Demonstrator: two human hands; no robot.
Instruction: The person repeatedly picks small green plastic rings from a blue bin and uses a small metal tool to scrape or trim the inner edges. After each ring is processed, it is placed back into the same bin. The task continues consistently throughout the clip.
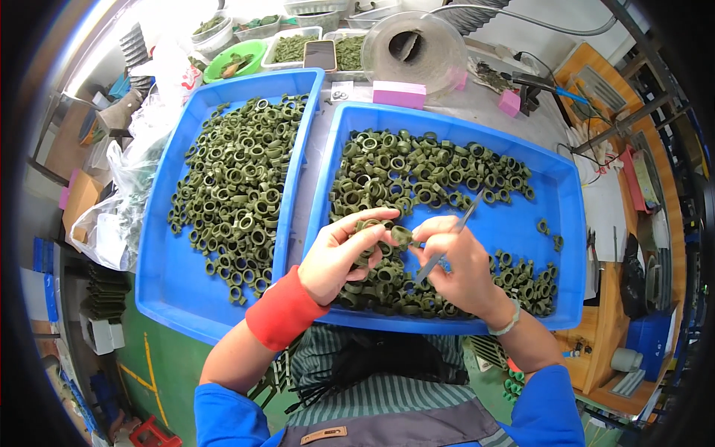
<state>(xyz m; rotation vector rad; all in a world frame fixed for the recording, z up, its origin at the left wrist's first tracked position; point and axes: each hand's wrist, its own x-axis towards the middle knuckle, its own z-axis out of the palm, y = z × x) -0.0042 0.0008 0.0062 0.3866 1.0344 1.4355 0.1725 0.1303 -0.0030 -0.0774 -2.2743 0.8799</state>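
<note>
My left hand (333, 257) is closed around dark green ring-shaped pieces, with one green ring (402, 237) pinched at its fingertips. My right hand (465, 272) meets it there, its fingertips touching the same ring. A slim grey metal tool (469, 212), flat like a knife or file, is also gripped in my right hand and slants down to the left. Both hands are over the right blue tray (547, 223), which has many loose green rings (439, 167) at its far side and along its near edge.
To the left, a second blue tray (165, 302) carries a broad heap of similar rings (246, 171). Behind stand tubs of green pieces (294, 47), a phone (319, 56), a pink block (400, 94) and a large clear funnel-like cover (439, 52). A plastic bag (119, 208) lies far left.
</note>
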